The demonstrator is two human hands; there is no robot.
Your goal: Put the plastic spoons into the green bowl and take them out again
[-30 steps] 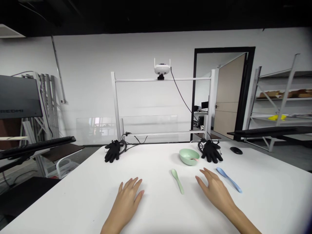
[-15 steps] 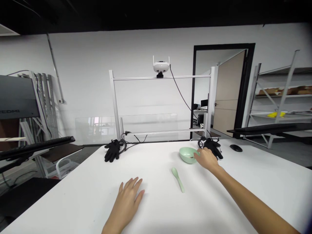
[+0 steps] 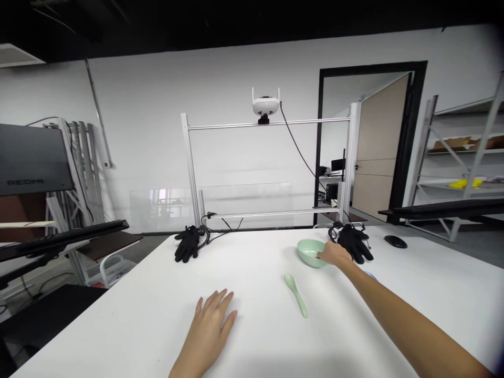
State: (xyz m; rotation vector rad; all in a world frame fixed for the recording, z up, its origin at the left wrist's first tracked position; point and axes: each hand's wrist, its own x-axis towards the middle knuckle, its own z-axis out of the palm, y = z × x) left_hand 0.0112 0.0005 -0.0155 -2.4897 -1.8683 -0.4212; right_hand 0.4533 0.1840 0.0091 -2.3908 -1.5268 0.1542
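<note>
The right hand (image 3: 334, 254) touches the rim of a pale green bowl (image 3: 309, 253) — gripping or not, I can't tell — while the left hand (image 3: 208, 333) lies spread on the white tabletop (image 3: 118, 325), left of a green spoon (image 3: 295, 295).

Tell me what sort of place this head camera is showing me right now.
Probably a robotics or motion-capture lab: a white antennaed device sits on an aluminium frame, cabled black gloves lie on the table, and metal shelving stands behind.
</note>
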